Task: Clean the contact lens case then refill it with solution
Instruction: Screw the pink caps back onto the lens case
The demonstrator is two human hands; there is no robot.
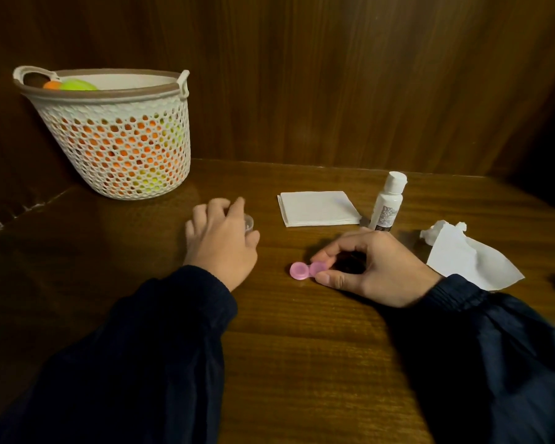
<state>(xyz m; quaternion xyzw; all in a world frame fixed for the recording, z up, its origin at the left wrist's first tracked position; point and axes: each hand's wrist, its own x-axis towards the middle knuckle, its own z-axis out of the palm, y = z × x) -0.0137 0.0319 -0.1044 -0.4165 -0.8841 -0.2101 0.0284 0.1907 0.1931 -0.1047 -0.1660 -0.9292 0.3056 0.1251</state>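
Now, low in mid-frame, the right hand (370, 267) pinches the pink case (305, 270) on the table (302, 347) while the left hand (221, 240) curls loosely over a clear cap (248, 223), probably mid-cleaning; next comes the bottle (386, 203).

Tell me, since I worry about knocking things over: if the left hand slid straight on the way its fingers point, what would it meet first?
Probably the basket; the left hand points roughly toward it, though depth is unclear.
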